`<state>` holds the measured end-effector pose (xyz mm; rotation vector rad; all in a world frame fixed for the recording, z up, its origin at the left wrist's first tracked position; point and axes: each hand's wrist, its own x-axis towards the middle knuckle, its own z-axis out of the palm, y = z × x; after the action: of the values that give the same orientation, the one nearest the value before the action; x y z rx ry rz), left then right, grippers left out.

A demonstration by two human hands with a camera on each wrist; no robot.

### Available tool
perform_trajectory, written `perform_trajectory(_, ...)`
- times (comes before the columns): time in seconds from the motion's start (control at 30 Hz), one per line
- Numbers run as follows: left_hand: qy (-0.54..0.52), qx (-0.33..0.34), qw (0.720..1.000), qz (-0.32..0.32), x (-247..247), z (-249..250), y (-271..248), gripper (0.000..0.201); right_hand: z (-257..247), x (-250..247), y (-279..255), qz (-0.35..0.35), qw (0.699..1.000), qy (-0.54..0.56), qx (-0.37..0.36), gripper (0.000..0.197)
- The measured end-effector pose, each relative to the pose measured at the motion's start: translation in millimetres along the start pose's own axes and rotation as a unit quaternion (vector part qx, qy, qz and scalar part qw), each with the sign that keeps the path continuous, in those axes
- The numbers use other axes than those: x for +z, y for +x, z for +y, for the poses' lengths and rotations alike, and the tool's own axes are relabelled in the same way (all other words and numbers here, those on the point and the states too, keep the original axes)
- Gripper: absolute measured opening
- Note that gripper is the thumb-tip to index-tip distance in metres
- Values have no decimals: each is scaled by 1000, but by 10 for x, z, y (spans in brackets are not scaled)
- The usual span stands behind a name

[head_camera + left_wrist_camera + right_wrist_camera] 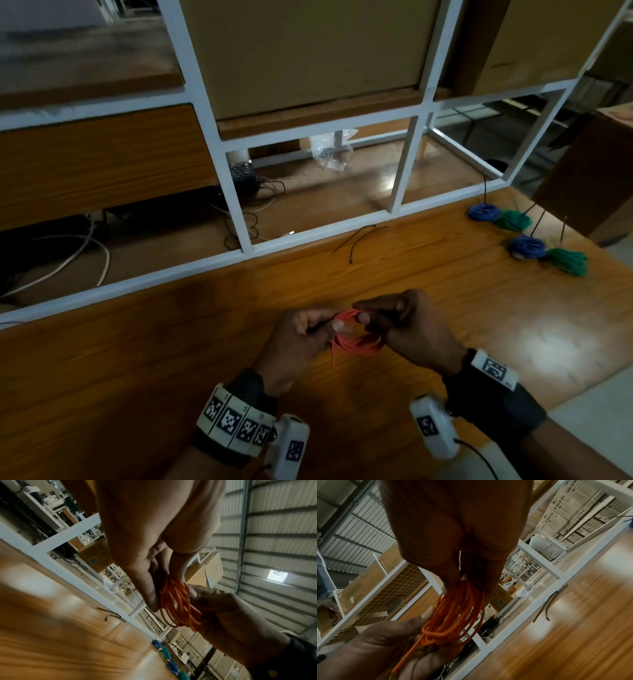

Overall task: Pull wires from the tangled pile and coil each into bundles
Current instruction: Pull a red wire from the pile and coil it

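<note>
Both hands hold the orange wire coil [356, 337] above the wooden table [137, 359]: left hand [298, 342] pinches one side, right hand [407, 329] grips the other. One loose end hangs down. Blue and green bundles [529, 236] lie far right; black ties [359, 236] near the white frame [219, 137].

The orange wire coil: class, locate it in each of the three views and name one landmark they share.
Head: orange wire coil low centre, between both hands.
Left wrist: centre right, below the fingers.
Right wrist: centre, hanging from the fingertips.
Shared landmark: black cable ties.
</note>
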<state>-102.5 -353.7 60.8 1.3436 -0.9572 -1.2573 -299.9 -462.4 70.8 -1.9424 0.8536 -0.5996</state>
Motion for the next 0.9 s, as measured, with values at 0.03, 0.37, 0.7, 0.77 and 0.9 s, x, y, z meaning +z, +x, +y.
perform_trajectory(0.03,0,-4,1000,9,-9,-5,18,26,3,9,27,1,1000,7,-1,15)
perform_trajectory(0.37,-41,-6,966,254,190,-175,683,11,555,-572,1044,-35,990,82,107,27)
perform_trajectory(0.7,-44,-14,893,448,482,-117,1133,8,1391,-456,2158,-20,967,-36,252,26)
perform_trajectory(0.77,-30,-9,893,449,457,-102,1149,9,1339,-323,2237,-25,970,-70,230,29)
perform_trajectory(0.9,-24,-12,898,439,286,-83,1163,11,1208,-89,2265,-45,962,-161,217,25)
